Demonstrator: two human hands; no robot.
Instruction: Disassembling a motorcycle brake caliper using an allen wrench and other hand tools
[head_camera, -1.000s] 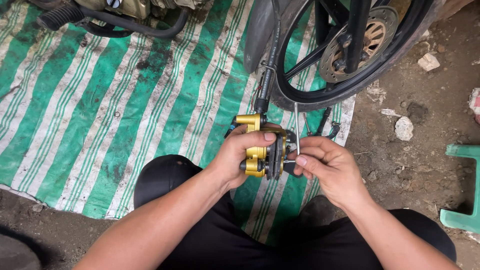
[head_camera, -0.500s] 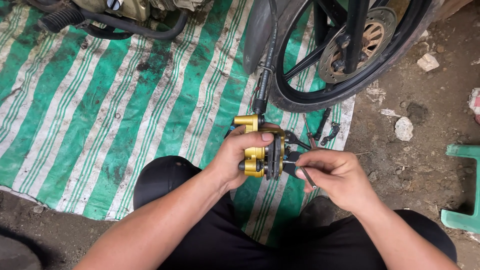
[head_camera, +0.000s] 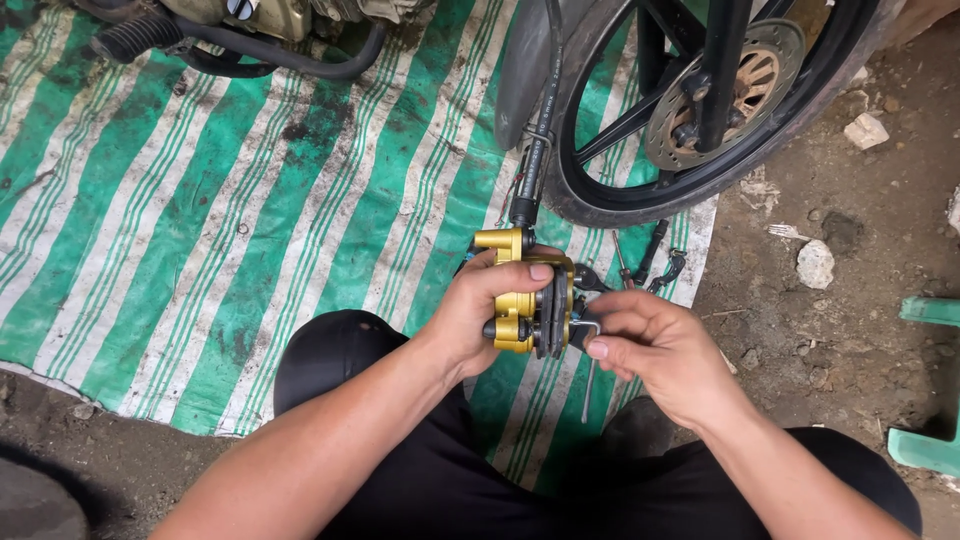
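My left hand (head_camera: 478, 318) grips a gold brake caliper (head_camera: 515, 290) with dark pads showing on its right side. A black hose (head_camera: 537, 150) runs from the caliper's top up toward the motorcycle wheel (head_camera: 700, 110). My right hand (head_camera: 665, 355) is closed on a thin metal tool (head_camera: 588, 385) whose upper end is at the caliper's right side and whose shaft hangs downward. Both hands are held above my knees over a green and white striped mat (head_camera: 250, 200).
A brake disc (head_camera: 740, 85) sits in the wheel at the top right. Small tools (head_camera: 655, 262) lie on the mat by the tyre. Engine parts and a black hose (head_camera: 280, 55) are at the top left. Stones (head_camera: 815, 262) dot the dirt; green plastic object (head_camera: 930, 380) right.
The thin tool first pointed upward beside the caliper; now its shaft hangs down below my right hand. My right hand has turned and stays against the caliper's right side. The left hand keeps its grip.
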